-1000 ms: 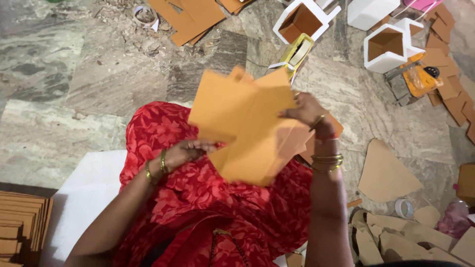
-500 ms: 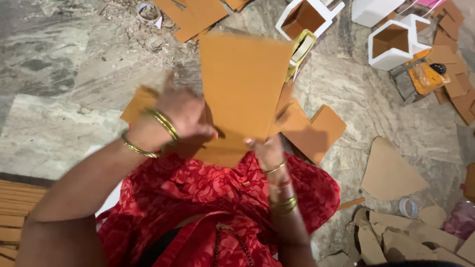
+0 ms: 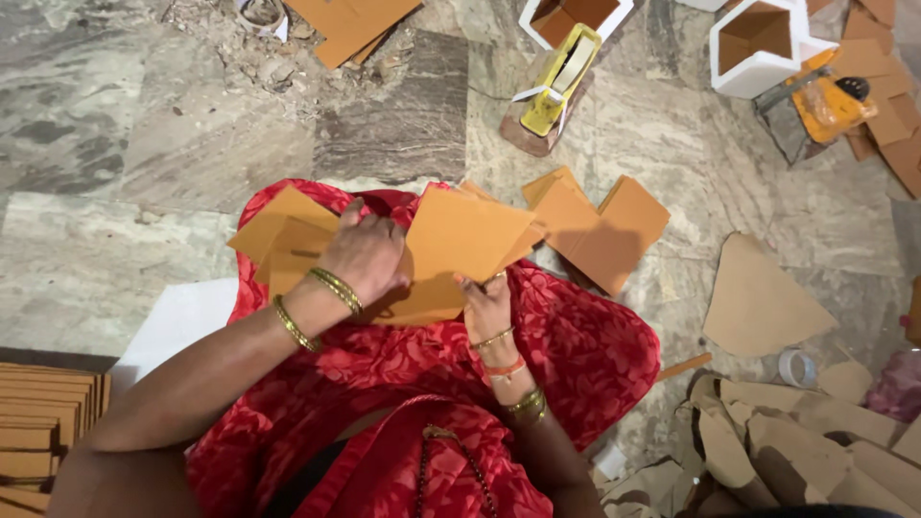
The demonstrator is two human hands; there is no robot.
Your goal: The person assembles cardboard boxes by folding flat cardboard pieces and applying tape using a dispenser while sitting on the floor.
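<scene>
Several orange cardboard sheets (image 3: 460,245) are held over a marble floor (image 3: 115,144), long axis crosswise, left hand (image 3: 365,251) and right hand (image 3: 487,305) each in a clenched grip on them.

Grey marble floor (image 3: 144,144). Far centre: yellow tape dispenser (image 3: 556,82) on a brown base, just in front of an open white box with brown inside (image 3: 566,17). Second open white box (image 3: 758,43) far right, orange tool (image 3: 830,101) beside it. Flat brown cardboard sheets (image 3: 350,24) far left. Curved cardboard offcut (image 3: 758,302) right, small tape roll (image 3: 796,366) near it. Pile of cardboard scraps (image 3: 796,441) near right. Stack of cardboard strips (image 3: 43,417) near left, white sheet (image 3: 177,321) beside it.
</scene>
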